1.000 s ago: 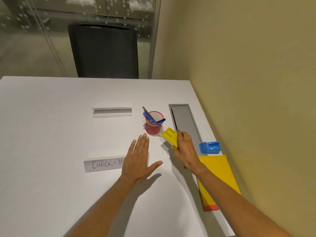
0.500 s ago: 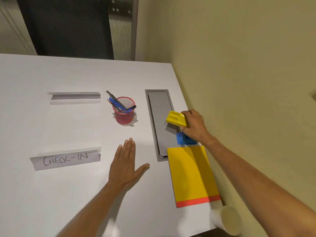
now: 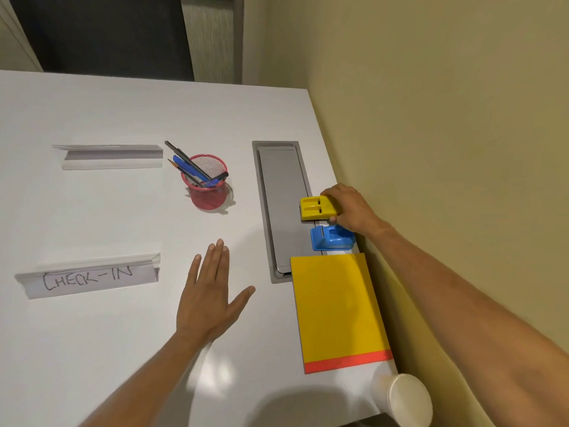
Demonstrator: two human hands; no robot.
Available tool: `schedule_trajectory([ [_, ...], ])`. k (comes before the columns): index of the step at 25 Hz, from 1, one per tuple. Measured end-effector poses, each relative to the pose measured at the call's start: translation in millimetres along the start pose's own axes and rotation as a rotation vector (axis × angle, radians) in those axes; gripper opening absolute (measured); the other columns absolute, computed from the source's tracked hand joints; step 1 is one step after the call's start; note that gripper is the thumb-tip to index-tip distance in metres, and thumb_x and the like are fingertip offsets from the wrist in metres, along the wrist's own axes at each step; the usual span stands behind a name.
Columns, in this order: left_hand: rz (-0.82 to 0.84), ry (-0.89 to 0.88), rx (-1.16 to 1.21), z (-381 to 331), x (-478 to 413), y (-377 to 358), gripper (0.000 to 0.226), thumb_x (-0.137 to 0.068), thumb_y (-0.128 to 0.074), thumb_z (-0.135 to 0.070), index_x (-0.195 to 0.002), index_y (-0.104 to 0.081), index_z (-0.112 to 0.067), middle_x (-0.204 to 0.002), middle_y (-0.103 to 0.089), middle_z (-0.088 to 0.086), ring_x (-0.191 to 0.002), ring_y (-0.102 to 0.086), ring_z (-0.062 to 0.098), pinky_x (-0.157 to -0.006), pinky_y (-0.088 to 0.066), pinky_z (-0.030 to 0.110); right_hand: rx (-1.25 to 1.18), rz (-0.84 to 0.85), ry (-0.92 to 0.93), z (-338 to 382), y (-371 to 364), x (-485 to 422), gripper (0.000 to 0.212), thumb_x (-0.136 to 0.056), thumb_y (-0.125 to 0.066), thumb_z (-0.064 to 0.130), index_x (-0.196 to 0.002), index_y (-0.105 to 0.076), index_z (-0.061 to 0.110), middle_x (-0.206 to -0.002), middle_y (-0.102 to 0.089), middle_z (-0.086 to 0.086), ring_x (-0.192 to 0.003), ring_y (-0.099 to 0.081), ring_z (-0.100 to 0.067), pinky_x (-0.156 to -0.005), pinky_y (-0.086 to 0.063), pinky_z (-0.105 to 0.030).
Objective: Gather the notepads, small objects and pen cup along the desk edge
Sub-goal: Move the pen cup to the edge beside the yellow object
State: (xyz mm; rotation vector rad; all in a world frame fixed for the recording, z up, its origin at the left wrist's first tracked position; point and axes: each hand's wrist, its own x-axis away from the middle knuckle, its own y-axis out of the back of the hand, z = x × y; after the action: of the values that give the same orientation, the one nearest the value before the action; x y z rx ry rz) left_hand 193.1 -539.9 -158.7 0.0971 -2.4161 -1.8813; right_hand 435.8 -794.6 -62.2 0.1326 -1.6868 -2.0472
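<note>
My right hand (image 3: pixel 351 208) grips a small yellow plastic object (image 3: pixel 315 208) at the desk's right edge, resting it partly on the grey cable hatch (image 3: pixel 283 192). Just nearer lies a small blue plastic object (image 3: pixel 331 238). A yellow notepad with a red strip (image 3: pixel 337 309) lies along the same edge, nearer me. The red mesh pen cup (image 3: pixel 207 186) with pens and pencils stands mid-desk, left of the hatch. My left hand (image 3: pixel 209 300) lies flat on the white desk (image 3: pixel 92 349), fingers spread, holding nothing.
A folded sign reading CHECK-IN (image 3: pixel 89 275) stands at the left, with a second blank folded sign (image 3: pixel 112 157) behind it. A white paper cup (image 3: pixel 403 399) lies on its side at the near right corner. The yellow wall (image 3: pixel 446 118) borders the desk's right edge.
My right hand carried the yellow object from beside the pen cup over to the right edge and lowered it beside the blue object. The view shifted down and right. My left hand stayed put.
</note>
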Motion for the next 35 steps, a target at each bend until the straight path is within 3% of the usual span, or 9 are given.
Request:
schedule_trajectory([
  [12,0.005,0.017,0.001,-1,-1,1,0.093,-0.093,-0.032,-0.07,-0.158,-0.007,-0.008,-0.168,-0.002,0.006,-0.156,0.003,0.016,-0.128,-0.012,0.044,-0.052,0.007,0.014,-10,-11,-17,0.068,-0.07,-0.082,0.011,-0.129,-0.05,0.017,-0.127,-0.054,-0.007,-0.114,-0.049,-0.025,-0.087,-0.036,-0.029],
  [16,0.006,0.036,0.0,-1,-1,2,0.094,-0.093,-0.031,-0.071,-0.158,-0.005,-0.008,-0.168,-0.001,0.006,-0.156,0.002,0.017,-0.128,-0.011,0.045,-0.053,0.016,0.011,-12,-14,-17,0.069,-0.071,-0.082,0.013,-0.131,-0.048,0.019,-0.128,-0.053,-0.006,-0.117,-0.049,-0.026,-0.09,-0.037,-0.031],
  [20,0.01,0.041,0.005,-3,-1,3,0.095,-0.092,-0.03,-0.072,-0.158,-0.001,-0.008,-0.168,0.002,0.006,-0.156,0.003,0.017,-0.127,-0.011,0.046,-0.073,0.055,-0.019,-3,1,-24,0.085,-0.067,-0.086,0.016,-0.14,-0.042,0.018,-0.138,-0.049,-0.008,-0.125,-0.046,-0.027,-0.101,-0.039,-0.037],
  [24,0.026,0.034,0.007,-1,0,4,0.095,-0.093,-0.028,-0.072,-0.157,0.002,-0.008,-0.168,0.005,0.007,-0.156,0.005,0.018,-0.127,-0.012,0.046,-0.26,0.021,0.077,48,21,-35,0.09,-0.072,-0.083,0.027,-0.146,-0.033,0.017,-0.147,-0.044,-0.003,-0.134,-0.04,-0.021,-0.108,-0.033,-0.031],
  [27,0.036,0.039,0.003,-2,-1,5,0.095,-0.093,-0.025,-0.073,-0.157,0.004,-0.008,-0.168,0.008,0.006,-0.156,0.008,0.018,-0.127,-0.012,0.047,-0.36,0.06,0.162,102,21,-42,0.1,-0.069,-0.083,0.038,-0.149,-0.026,0.018,-0.152,-0.037,-0.003,-0.138,-0.035,-0.021,-0.111,-0.032,-0.034],
  [32,0.041,0.039,-0.005,-1,-1,6,0.095,-0.094,-0.023,-0.073,-0.157,0.005,-0.008,-0.168,0.01,0.006,-0.156,0.01,0.017,-0.128,-0.01,0.046,-0.269,0.095,0.279,179,5,-60,0.129,-0.054,-0.088,0.052,-0.151,-0.013,0.012,-0.159,-0.02,-0.008,-0.146,-0.019,-0.025,-0.118,-0.023,-0.039],
  [35,0.039,0.045,0.001,-2,-2,5,0.095,-0.094,-0.024,-0.072,-0.157,0.003,-0.007,-0.168,0.008,0.006,-0.156,0.009,0.017,-0.127,-0.01,0.046,-0.213,0.06,0.292,213,-2,-68,0.129,-0.054,-0.085,0.057,-0.15,-0.014,0.009,-0.157,-0.022,-0.01,-0.143,-0.023,-0.027,-0.116,-0.027,-0.043],
])
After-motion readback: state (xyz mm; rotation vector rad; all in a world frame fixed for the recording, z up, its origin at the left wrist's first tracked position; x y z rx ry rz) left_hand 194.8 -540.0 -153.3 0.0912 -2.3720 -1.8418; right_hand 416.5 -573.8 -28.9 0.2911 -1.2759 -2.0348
